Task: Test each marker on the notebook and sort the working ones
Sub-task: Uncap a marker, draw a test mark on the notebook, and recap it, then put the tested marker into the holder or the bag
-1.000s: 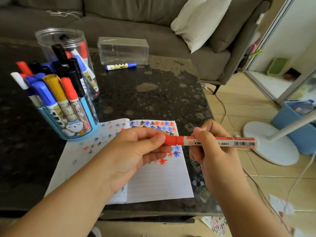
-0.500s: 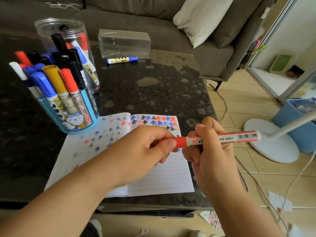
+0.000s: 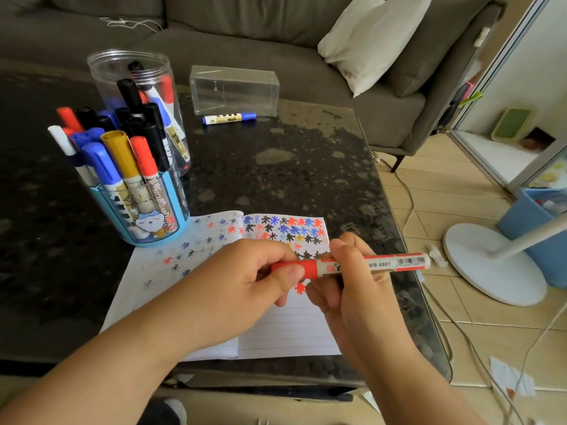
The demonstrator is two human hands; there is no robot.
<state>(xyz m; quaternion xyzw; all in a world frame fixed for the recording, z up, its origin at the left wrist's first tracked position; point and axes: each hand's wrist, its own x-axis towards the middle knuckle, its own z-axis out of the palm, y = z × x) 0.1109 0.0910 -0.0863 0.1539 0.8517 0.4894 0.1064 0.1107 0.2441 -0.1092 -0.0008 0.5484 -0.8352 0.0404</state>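
Here the left hand [image 3: 242, 283] pinches the red cap end of a red marker [image 3: 352, 265] between thumb and curled fingers, while the right hand [image 3: 352, 289] wraps its fingers round the white barrel just beside it. The marker lies level, held above the open notebook [image 3: 285, 329], its printed end pointing right past the table's edge. Whether the cap is seated or partly drawn off cannot be told, since the left fingers cover that end; the tip is hidden too. Both hands cover the middle of the page, so only the top rows of red, blue and black star marks and one red star between the hands show.

The notebook rests on a dark speckled table [image 3: 291, 167] with a worn, pale-patched top. At the left a blue cup [image 3: 147, 219] holds upright markers in blue, red, black and yellow; behind it stands a clear jar [image 3: 135, 78] with more, their labels blurred. Farther back sits a clear box [image 3: 234, 88], and a blue-capped marker [image 3: 228, 118] lies in front of it. Beyond is a grey sofa [image 3: 276, 35] with a white cushion [image 3: 368, 41]; on the tiled floor at right, a white fan base [image 3: 491, 265], cut off above, and loose cables.
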